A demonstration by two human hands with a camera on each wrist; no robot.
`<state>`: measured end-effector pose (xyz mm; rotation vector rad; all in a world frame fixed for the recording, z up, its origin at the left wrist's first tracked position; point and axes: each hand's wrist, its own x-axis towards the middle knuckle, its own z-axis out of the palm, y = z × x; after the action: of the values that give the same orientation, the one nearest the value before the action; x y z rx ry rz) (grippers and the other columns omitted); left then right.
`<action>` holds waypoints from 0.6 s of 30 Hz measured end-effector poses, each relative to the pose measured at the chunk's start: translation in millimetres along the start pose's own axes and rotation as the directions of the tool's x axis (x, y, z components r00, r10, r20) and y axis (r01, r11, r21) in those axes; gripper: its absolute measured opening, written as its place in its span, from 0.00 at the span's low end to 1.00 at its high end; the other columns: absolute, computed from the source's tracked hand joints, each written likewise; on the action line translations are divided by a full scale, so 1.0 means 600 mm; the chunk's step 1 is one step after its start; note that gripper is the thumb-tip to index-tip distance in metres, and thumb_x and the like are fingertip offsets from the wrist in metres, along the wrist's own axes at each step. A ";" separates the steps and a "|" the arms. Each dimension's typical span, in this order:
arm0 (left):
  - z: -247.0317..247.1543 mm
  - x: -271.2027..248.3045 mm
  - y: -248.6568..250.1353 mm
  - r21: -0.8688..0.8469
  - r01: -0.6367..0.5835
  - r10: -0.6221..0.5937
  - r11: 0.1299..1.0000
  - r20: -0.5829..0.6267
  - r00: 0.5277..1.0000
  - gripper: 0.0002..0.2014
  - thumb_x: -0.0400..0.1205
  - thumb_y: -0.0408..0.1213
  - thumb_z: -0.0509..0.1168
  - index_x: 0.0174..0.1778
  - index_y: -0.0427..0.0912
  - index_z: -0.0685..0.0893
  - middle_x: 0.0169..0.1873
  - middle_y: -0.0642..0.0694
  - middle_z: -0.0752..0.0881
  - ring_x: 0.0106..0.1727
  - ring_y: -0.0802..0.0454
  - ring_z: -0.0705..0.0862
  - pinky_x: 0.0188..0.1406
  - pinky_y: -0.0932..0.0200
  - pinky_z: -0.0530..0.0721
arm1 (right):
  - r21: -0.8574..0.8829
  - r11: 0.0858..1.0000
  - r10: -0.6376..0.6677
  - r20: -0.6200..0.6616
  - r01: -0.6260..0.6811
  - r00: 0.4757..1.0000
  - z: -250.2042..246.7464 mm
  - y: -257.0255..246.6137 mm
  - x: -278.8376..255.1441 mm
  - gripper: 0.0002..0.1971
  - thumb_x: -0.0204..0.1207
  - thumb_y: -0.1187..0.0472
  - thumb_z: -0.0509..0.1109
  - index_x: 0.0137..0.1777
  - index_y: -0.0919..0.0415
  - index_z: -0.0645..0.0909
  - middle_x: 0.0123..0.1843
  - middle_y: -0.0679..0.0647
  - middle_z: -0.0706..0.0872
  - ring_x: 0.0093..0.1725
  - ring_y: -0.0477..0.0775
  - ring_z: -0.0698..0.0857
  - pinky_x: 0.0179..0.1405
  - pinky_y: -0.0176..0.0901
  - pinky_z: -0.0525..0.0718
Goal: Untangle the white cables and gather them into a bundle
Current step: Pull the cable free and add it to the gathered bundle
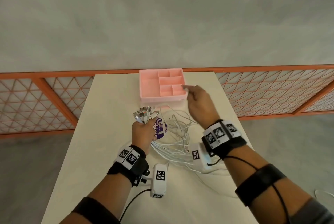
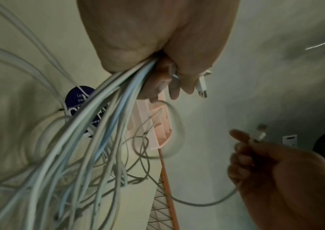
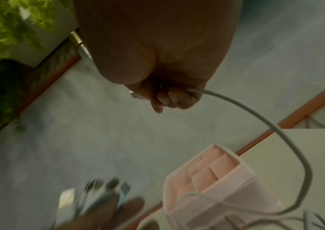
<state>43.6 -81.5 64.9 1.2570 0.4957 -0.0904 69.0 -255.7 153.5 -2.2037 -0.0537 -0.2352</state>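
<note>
Cream surface (image 1: 112, 151), pink compartment tray (image 1: 150, 88) set at its far edge. White cables (image 1: 173, 144) are strewn in loops near the tray; connector ends (image 1: 144, 113) are gathered upright in the left hand (image 1: 142, 133), fingers wrapped tight. One cable end (image 2: 257, 134) is pinched by the right hand (image 1: 200, 104), raised near the tray. Purple round sticker (image 1: 160, 129) is seen under the cables.

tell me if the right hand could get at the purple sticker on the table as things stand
Probably not cleanly. The right hand already pinches one cable end, and the purple sticker lies under cable loops, partly behind the left hand and its grip on the connector bunch.
</note>
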 end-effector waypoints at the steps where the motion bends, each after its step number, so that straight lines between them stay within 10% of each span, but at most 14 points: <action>1: 0.002 -0.002 0.002 -0.026 -0.005 0.005 1.000 -0.001 1.000 0.05 0.85 0.33 0.69 0.47 0.34 0.86 0.35 0.42 0.80 0.15 0.59 0.67 0.15 0.67 0.66 | -0.019 0.999 -0.034 0.059 0.035 0.998 0.017 -0.007 -0.011 0.18 0.86 0.68 0.56 0.70 0.63 0.81 0.63 0.55 0.84 0.41 0.47 0.82 0.42 0.32 0.79; 6: 0.010 -0.018 0.015 -0.124 0.003 0.009 0.992 0.097 0.995 0.15 0.88 0.37 0.64 0.35 0.38 0.81 0.24 0.46 0.71 0.19 0.57 0.65 0.16 0.63 0.63 | 0.001 1.000 0.004 0.138 -0.004 0.990 0.100 -0.017 -0.050 0.09 0.83 0.63 0.63 0.55 0.60 0.84 0.38 0.52 0.88 0.33 0.47 0.82 0.36 0.37 0.76; 11: 0.009 -0.032 0.021 -0.187 -0.001 0.029 0.982 0.149 0.988 0.14 0.86 0.42 0.67 0.40 0.37 0.84 0.22 0.48 0.77 0.18 0.57 0.69 0.15 0.65 0.66 | 0.207 0.967 0.132 0.103 -0.151 0.986 0.128 -0.033 -0.070 0.04 0.83 0.62 0.64 0.47 0.59 0.77 0.33 0.52 0.88 0.28 0.47 0.87 0.23 0.39 0.84; 15: 0.000 -0.030 0.020 -0.169 0.013 0.008 0.986 0.124 0.992 0.16 0.83 0.48 0.70 0.35 0.40 0.83 0.24 0.46 0.78 0.24 0.53 0.73 0.19 0.63 0.70 | 0.211 0.974 0.045 0.185 -0.085 0.982 0.138 -0.028 -0.084 0.05 0.81 0.65 0.63 0.48 0.59 0.80 0.35 0.53 0.88 0.29 0.51 0.87 0.31 0.50 0.89; 18: -0.011 -0.026 0.016 -0.179 0.047 -0.023 0.983 0.136 0.990 0.16 0.84 0.48 0.68 0.39 0.38 0.83 0.23 0.48 0.80 0.23 0.55 0.76 0.18 0.64 0.71 | 0.246 0.967 -0.007 0.295 -0.069 0.955 0.123 -0.022 -0.091 0.10 0.82 0.68 0.63 0.55 0.60 0.85 0.35 0.46 0.88 0.27 0.39 0.86 0.31 0.30 0.83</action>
<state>31.1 -75.3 78.4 1.0554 0.4015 -0.1545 24.8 -186.3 110.5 -1.9640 -0.2024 0.1153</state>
